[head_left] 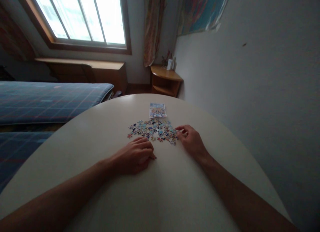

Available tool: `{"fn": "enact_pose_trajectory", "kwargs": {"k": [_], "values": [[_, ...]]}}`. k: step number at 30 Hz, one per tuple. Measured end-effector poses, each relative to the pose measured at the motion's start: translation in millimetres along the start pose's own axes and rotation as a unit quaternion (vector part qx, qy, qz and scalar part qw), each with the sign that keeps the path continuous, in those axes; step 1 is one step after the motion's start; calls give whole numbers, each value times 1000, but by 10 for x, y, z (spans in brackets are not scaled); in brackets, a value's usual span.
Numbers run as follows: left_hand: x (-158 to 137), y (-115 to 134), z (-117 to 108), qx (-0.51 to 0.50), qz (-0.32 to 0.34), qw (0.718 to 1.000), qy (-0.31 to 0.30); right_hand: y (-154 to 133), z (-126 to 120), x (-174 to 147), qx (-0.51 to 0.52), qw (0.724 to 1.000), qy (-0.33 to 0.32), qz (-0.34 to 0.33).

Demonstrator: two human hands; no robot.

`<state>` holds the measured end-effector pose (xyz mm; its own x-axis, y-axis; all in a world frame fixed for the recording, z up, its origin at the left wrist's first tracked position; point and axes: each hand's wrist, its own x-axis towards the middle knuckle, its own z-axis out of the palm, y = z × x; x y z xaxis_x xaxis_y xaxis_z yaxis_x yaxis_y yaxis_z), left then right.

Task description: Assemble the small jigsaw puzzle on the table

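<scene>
A loose pile of small jigsaw puzzle pieces (156,129), mostly blue, white and orange, lies on the round white table (160,198). On the near side of the pile, my left hand (136,155) is curled with its fingertips down on the tabletop. A dark bit of a puzzle piece (155,157) sticks out at its thumb and fingertip. My right hand (191,140) is at the pile's right edge, its thumb and index finger pinched around a pale puzzle piece (177,132). Just behind the pile lies a picture sheet (157,111), flat on the table.
To the left of the table is a bed with a blue plaid mattress (55,100). A wall (262,92) runs along the right side. Beyond the table stand a wooden corner shelf (166,73) and a long wooden desk (105,64) under a window.
</scene>
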<state>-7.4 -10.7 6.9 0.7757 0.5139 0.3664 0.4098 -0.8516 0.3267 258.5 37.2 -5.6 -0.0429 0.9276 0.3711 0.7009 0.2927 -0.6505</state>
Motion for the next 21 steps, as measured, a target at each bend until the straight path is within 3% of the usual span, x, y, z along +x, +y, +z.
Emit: {"fn": "enact_pose_trajectory", "kwargs": {"k": [6, 13, 16, 21], "values": [[-16, 25, 16, 10, -7, 1000, 0, 51, 5, 40, 31, 998, 11, 44], [-29, 122, -13, 39, -39, 998, -23, 50, -48, 24, 40, 998, -4, 40], [-60, 179, 24, 17, -89, 996, 11, 38, -74, -15, 37, 999, 5, 34], [-150, 183, 127, -22, -117, 990, 72, -62, -94, -98, 8, 1000, 1, 9]]}}
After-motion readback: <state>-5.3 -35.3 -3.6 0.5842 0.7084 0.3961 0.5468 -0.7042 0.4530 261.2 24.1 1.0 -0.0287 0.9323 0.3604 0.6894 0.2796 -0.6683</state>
